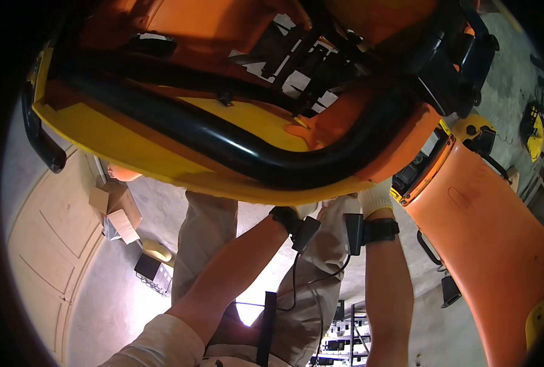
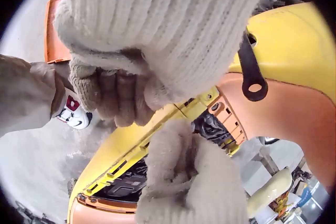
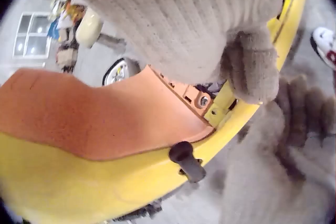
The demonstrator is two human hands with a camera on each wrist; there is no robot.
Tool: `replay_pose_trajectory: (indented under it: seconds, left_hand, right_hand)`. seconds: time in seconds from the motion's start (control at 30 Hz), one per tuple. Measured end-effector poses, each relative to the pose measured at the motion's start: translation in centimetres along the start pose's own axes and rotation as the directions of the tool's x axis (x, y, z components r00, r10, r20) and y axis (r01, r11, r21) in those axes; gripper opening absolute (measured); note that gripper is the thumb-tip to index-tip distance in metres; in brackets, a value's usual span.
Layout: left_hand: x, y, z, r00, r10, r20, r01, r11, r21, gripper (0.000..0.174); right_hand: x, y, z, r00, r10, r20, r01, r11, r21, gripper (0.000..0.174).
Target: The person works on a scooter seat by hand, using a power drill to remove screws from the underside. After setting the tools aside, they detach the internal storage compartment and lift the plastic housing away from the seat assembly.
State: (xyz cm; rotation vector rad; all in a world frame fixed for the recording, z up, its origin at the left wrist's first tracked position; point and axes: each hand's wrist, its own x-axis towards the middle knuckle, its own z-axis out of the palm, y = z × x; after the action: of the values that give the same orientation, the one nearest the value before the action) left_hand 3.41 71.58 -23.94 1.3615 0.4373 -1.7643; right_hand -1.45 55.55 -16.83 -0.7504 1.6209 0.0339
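Both hands wear pale knit gloves and work close together at the edge of a yellow panel (image 1: 107,147) joined to an orange one. My left hand (image 2: 157,35) is at the top of the left wrist view, fingers curled inward beside the yellow edge; I cannot tell whether something lies inside them. In the right wrist view my right hand (image 3: 210,29) grips the yellow rim (image 3: 242,111) with bent fingers, near a round fastener (image 3: 203,101) in the orange panel (image 3: 115,113). In the head view the panel hides most of both hands.
A thick black bent tube (image 1: 247,153) crosses the panel overhead. Another orange panel (image 1: 468,220) hangs down on the right. A black tab with a hole (image 2: 254,79) sticks out near the hands. Cardboard boxes (image 1: 122,205) stand on the floor by a door (image 1: 58,238).
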Motion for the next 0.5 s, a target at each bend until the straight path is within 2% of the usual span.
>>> replay_pose_trajectory:
  seconds: [0.07, 0.1, 0.13, 0.17, 0.2, 0.23, 0.27, 0.3, 0.37, 0.4, 0.43, 0.47, 0.5]
  left_hand:
    - [1.6, -3.8, -1.9, 0.998, 0.055, -0.016, -0.054, 0.998, 0.015, 0.022]
    - [1.7, -4.5, -2.4, 0.996, 0.082, -0.021, -0.082, 0.996, 0.024, 0.022]
    - [-0.4, -1.6, -0.8, 0.997, -0.065, 0.052, 0.080, 0.928, -0.365, 0.021]
    - [-1.3, -0.2, -0.7, 0.997, -0.062, 0.050, 0.076, 0.928, -0.365, 0.021]
    - [-2.0, 0.8, -1.0, 0.985, -0.156, 0.076, 0.172, 0.938, -0.300, 0.021]
    - [-2.5, 1.2, -1.3, 0.963, -0.252, 0.096, 0.268, 0.935, -0.232, 0.021]
    - [-3.0, 0.9, -1.3, 0.970, -0.242, 0.021, 0.237, 0.928, -0.287, 0.023]
    - [-3.7, 1.1, -1.4, 0.970, -0.241, 0.020, 0.237, 0.928, -0.289, 0.023]
    - [-5.8, 2.7, -1.4, 0.996, -0.043, 0.084, 0.053, 0.991, -0.124, 0.023]
    - [-6.6, 3.7, -1.3, 0.995, -0.041, 0.087, 0.051, 0.991, -0.126, 0.023]
    - [-7.3, 4.6, -1.3, 0.992, -0.099, 0.079, 0.097, 0.995, 0.033, 0.024]
    - [-7.8, 5.3, -1.3, 0.986, -0.154, 0.062, 0.140, 0.972, 0.191, 0.025]
    - [-7.9, 5.4, -1.6, 0.987, -0.149, 0.062, 0.135, 0.972, 0.191, 0.025]
  right_hand:
    - [-0.9, -2.1, -0.4, 0.990, -0.138, -0.027, 0.114, 0.899, -0.422, 0.027]
    - [-0.8, -2.1, -0.4, 0.990, -0.139, -0.026, 0.116, 0.900, -0.420, 0.027]
    - [-0.6, -1.9, -0.5, 0.962, -0.272, 0.039, 0.225, 0.697, -0.681, 0.027]
    - [-0.3, -1.7, -0.5, 0.917, -0.371, 0.143, 0.300, 0.408, -0.863, 0.027]
    - [0.6, -0.6, -0.8, 0.917, -0.371, 0.148, 0.304, 0.407, -0.861, 0.027]
    - [1.9, 1.5, -1.3, 0.872, -0.418, 0.256, 0.388, 0.271, -0.881, 0.024]
    - [3.2, 3.5, -1.7, 0.817, -0.448, 0.363, 0.461, 0.128, -0.878, 0.022]
    - [3.8, 4.4, -1.8, 0.753, -0.461, 0.469, 0.520, -0.019, -0.854, 0.020]
    - [1.6, 1.8, -0.7, 0.777, -0.426, 0.464, 0.488, -0.060, -0.871, 0.020]
    - [0.8, 0.7, -0.3, 0.798, -0.395, 0.455, 0.455, -0.101, -0.885, 0.021]
    - [0.9, 1.0, -0.4, 0.797, -0.395, 0.456, 0.454, -0.104, -0.885, 0.021]
    - [1.4, 1.9, -0.7, 0.739, -0.478, 0.475, 0.459, -0.159, -0.874, 0.022]
    - [2.1, 2.9, -1.1, 0.668, -0.557, 0.493, 0.459, -0.213, -0.863, 0.023]
